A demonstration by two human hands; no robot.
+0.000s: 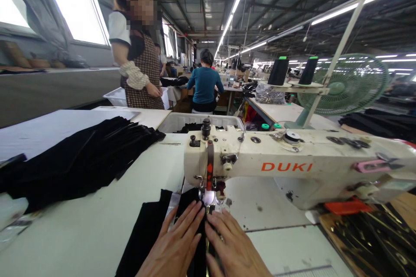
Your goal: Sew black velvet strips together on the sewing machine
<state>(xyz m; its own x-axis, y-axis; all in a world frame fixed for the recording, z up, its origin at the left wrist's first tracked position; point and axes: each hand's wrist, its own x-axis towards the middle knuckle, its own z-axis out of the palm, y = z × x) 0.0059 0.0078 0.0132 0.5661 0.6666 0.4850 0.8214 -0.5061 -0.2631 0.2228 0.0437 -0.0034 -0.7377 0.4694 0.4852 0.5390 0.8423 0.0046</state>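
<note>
My left hand [177,244] and my right hand [232,246] lie flat, side by side, on a piece of black fabric [144,233] at the front of the table. Their fingertips press the cloth just before the presser foot [208,197] of a white DUKI sewing machine [286,166]. The fingers are spread and grip nothing; they only hold the fabric down. The needle area is partly hidden by the machine head.
A pile of black fabric pieces [74,160] lies on the white table [97,225] to the left. A white bin [195,121] sits behind the machine. A green fan [346,84] and thread cones [279,71] stand at right. A person in a checked apron [139,69] stands at left; another sits beyond.
</note>
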